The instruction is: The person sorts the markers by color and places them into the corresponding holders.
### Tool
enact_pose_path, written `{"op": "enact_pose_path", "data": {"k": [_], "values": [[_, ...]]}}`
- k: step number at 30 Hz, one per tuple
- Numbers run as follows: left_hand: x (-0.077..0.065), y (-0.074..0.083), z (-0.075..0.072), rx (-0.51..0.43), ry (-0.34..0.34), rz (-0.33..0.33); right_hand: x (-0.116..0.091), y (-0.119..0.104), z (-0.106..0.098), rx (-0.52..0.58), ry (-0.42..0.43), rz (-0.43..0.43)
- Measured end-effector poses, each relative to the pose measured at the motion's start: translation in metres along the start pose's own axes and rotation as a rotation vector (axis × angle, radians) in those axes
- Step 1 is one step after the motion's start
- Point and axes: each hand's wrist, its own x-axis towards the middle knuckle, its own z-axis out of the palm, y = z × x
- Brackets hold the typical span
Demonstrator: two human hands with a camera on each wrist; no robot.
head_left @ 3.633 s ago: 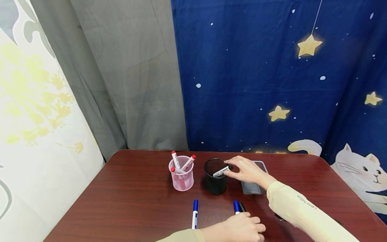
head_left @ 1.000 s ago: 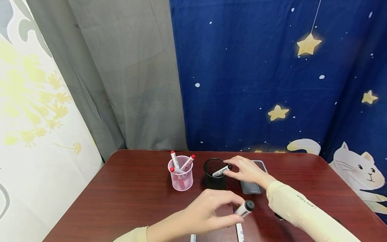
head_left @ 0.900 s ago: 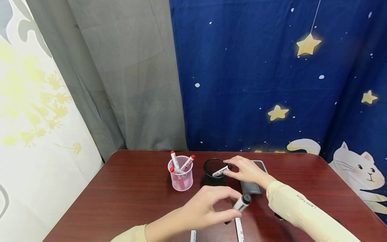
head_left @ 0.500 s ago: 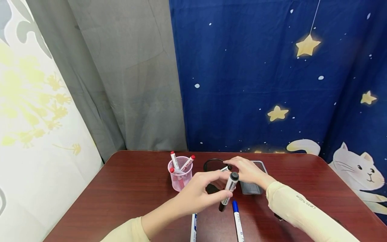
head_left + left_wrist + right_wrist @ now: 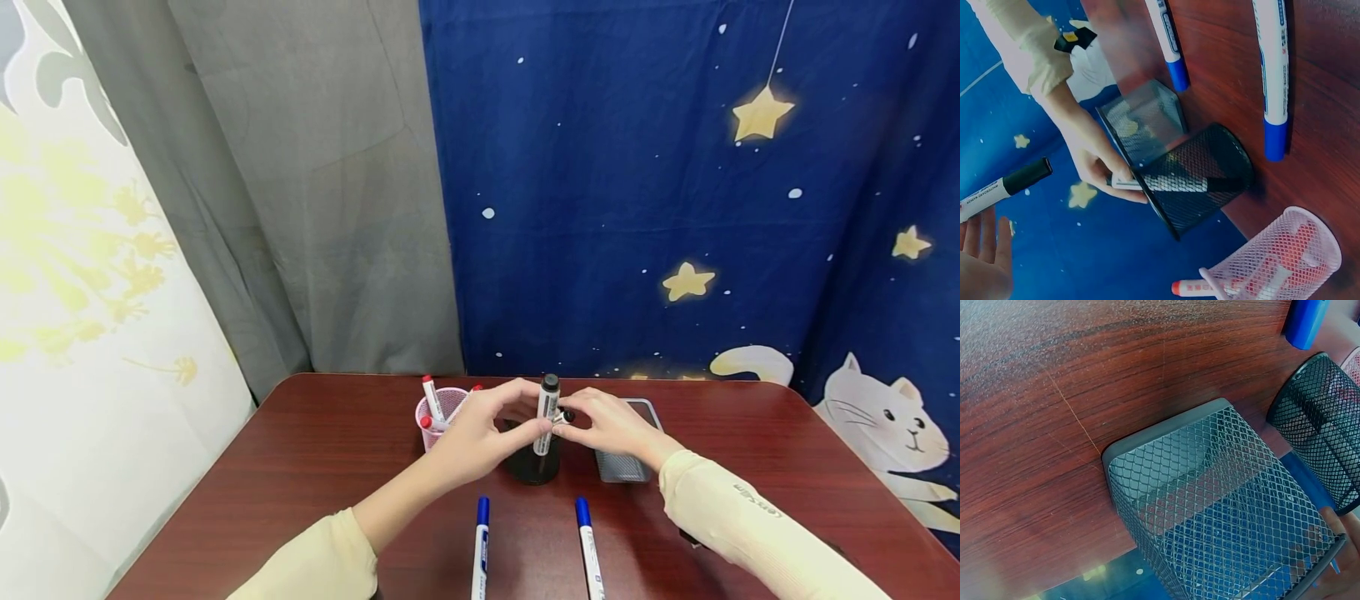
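- The left hand (image 5: 483,427) pinches a black-topped marker (image 5: 547,405) in its fingers, by the black cup (image 5: 533,473) but not in it yet.
- The right hand (image 5: 611,422) is at the cup's rim, beside the other marker (image 5: 566,417); I can't tell if its fingers grip.
- It's best to keep the marker straight over the open top, not bump the right hand, and lower it slowly.
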Motion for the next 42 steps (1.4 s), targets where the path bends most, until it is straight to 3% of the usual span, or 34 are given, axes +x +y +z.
{"op": "enact_pose_path", "data": {"k": [8, 11, 18, 34, 37, 42], "values": [[0.007, -0.040, -0.005, 0.011, 0.046, -0.083, 0.001, -0.001, 0.000, -0.005, -0.002, -0.001], [0.012, -0.046, -0.007, 0.019, 0.065, -0.086, 0.001, -0.001, 0.000, -0.006, 0.002, -0.004], [0.020, -0.031, -0.013, 0.028, 0.110, -0.136, 0.002, 0.000, 0.002, -0.007, 0.008, -0.013], [0.030, -0.048, -0.012, 0.077, 0.166, -0.193, 0.000, 0.001, 0.003, -0.011, 0.013, -0.026], [0.031, -0.057, -0.010, 0.070, 0.181, -0.191, 0.000, 0.000, 0.003, -0.010, 0.014, -0.027], [0.032, -0.090, -0.007, 0.086, 0.185, -0.197, 0.000, 0.000, 0.003, -0.013, 0.012, -0.022]]}}
